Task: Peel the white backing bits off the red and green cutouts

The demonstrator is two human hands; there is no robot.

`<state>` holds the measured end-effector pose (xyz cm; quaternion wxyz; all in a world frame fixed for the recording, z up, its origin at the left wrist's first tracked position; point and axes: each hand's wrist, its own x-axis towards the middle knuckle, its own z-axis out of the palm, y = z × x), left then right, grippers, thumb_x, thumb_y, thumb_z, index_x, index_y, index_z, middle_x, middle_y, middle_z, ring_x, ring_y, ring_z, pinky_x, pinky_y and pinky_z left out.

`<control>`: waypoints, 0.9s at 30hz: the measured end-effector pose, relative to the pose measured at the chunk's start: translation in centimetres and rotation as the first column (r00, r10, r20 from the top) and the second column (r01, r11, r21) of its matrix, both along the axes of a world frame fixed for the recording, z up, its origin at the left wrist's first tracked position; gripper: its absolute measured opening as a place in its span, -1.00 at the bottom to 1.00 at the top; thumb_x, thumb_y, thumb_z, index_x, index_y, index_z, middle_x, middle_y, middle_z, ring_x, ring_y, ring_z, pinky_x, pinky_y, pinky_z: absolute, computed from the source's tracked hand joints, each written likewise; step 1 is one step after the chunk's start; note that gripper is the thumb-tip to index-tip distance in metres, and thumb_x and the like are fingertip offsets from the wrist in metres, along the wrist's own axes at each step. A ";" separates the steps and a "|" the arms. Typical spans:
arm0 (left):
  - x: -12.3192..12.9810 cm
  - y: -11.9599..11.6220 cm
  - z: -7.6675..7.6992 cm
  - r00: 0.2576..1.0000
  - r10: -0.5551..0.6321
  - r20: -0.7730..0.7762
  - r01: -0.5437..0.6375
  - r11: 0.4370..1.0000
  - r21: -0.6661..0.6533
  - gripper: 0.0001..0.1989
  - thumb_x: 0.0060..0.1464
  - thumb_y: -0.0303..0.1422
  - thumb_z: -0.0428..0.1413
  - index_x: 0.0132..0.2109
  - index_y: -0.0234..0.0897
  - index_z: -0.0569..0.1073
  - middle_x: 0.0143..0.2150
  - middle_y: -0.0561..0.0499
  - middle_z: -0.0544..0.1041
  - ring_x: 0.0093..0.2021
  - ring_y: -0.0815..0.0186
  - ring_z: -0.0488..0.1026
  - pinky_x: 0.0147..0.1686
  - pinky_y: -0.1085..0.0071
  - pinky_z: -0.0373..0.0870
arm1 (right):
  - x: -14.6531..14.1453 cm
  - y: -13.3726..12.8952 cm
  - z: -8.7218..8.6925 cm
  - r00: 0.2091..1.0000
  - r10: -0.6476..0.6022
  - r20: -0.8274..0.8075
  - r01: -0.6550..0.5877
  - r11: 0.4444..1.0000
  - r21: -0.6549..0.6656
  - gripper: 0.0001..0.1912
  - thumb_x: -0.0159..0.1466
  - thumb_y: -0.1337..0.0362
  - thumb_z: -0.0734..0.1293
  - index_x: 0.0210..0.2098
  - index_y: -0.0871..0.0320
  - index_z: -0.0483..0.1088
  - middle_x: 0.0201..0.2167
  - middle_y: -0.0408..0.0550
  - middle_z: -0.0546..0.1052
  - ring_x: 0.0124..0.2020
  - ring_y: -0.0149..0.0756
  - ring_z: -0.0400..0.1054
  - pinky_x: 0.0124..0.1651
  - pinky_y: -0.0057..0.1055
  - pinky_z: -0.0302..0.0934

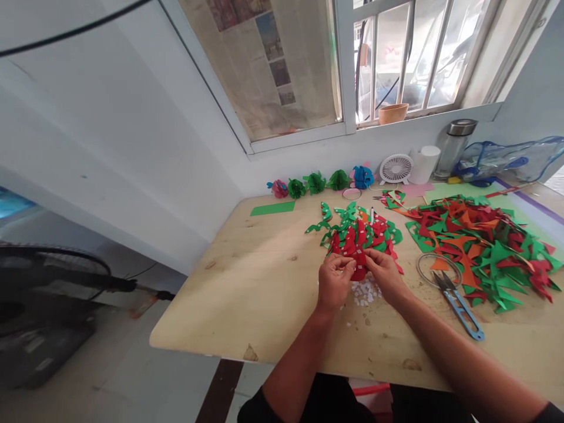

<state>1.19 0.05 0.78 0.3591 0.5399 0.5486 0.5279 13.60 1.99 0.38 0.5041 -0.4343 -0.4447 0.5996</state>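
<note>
Both my hands hold a red paper cut-out (360, 269) with small white squares on it, low over the table. My left hand (335, 281) pinches its left edge, fingertips and thumb together. At the upper right edge, the fingers of my right hand (386, 274) are closed on the same piece. Just beyond lies a heap of red and green paper cut-outs (348, 218), many dotted with white squares. Small white paper bits (366, 293) are scattered on the wood below the held piece.
Right of my hands lie thread snips (460, 305), a clear ring (423, 273) and a large pile of paper scraps (493, 247). Along the wall stand folded paper figures (315, 183), a small white fan (395, 169) and a bottle (453, 150). A green strip (272, 208) lies left.
</note>
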 end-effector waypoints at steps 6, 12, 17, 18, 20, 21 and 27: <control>0.2 0.7 -0.4 1.000 0.011 -0.007 -0.011 1.000 -0.016 -0.88 -0.11 -0.34 0.17 -0.46 -0.32 0.53 -0.46 -0.01 0.49 -0.41 0.34 0.42 -0.39 0.46 0.32 | 0.1 0.1 -0.5 0.999 0.007 0.044 -0.009 0.998 0.059 -0.69 0.02 0.05 0.36 -0.48 0.21 0.44 -0.61 -0.15 0.43 -0.57 -0.41 0.23 -0.49 -0.48 0.11; 0.1 0.8 -0.6 0.998 0.033 0.048 -0.028 0.996 -0.087 -0.89 -0.13 -0.37 0.17 -0.49 -0.33 0.46 -0.54 0.05 0.46 -0.53 0.42 0.35 -0.46 0.49 0.29 | 0.3 0.3 -0.7 0.992 0.000 0.126 -0.010 0.996 0.084 -0.70 0.06 0.06 0.33 -0.52 0.21 0.40 -0.62 -0.16 0.40 -0.58 -0.42 0.20 -0.50 -0.48 0.10; 0.0 0.8 -0.5 0.998 0.023 0.062 -0.017 0.995 -0.102 -0.87 -0.12 -0.34 0.18 -0.50 -0.33 0.44 -0.55 0.07 0.45 -0.55 0.44 0.33 -0.47 0.51 0.28 | 0.4 0.3 -0.8 0.988 0.004 0.152 -0.016 0.997 0.081 -0.69 0.07 0.04 0.32 -0.49 0.20 0.40 -0.60 -0.15 0.41 -0.57 -0.42 0.21 -0.49 -0.47 0.11; 0.0 0.8 -0.5 0.998 0.020 0.063 -0.014 0.995 -0.104 -0.87 -0.12 -0.34 0.17 -0.49 -0.33 0.44 -0.54 0.07 0.45 -0.54 0.43 0.33 -0.47 0.50 0.28 | 0.4 0.3 -0.8 0.989 0.011 0.150 -0.022 0.997 0.076 -0.69 0.07 0.04 0.32 -0.49 0.20 0.40 -0.60 -0.16 0.41 -0.57 -0.42 0.21 -0.48 -0.47 0.11; -0.1 0.9 -0.5 0.998 0.013 0.064 -0.006 0.994 -0.106 -0.87 -0.11 -0.34 0.17 -0.48 -0.33 0.44 -0.53 0.06 0.45 -0.53 0.43 0.34 -0.47 0.50 0.29 | 0.4 0.3 -0.8 0.990 0.024 0.137 -0.033 0.998 0.061 -0.70 0.07 0.05 0.33 -0.51 0.20 0.39 -0.60 -0.16 0.41 -0.56 -0.41 0.23 -0.47 -0.47 0.13; -0.2 0.9 -0.6 0.998 0.007 0.063 -0.001 0.994 -0.107 -0.87 -0.12 -0.33 0.17 -0.48 -0.32 0.43 -0.53 0.06 0.45 -0.52 0.42 0.35 -0.47 0.50 0.29 | 0.4 0.2 -0.8 0.991 0.031 0.130 -0.039 0.998 0.052 -0.70 0.06 0.05 0.34 -0.50 0.19 0.39 -0.60 -0.15 0.42 -0.55 -0.40 0.24 -0.46 -0.47 0.14; -0.5 1.3 -1.2 0.994 -0.020 0.105 0.032 0.993 -0.112 -0.85 -0.14 -0.32 0.19 -0.47 -0.32 0.42 -0.53 0.05 0.45 -0.52 0.41 0.37 -0.50 0.51 0.30 | 0.3 0.1 -0.6 0.992 0.059 0.110 -0.061 0.998 0.014 -0.71 0.05 0.05 0.35 -0.46 0.19 0.43 -0.57 -0.13 0.46 -0.53 -0.39 0.27 -0.47 -0.48 0.15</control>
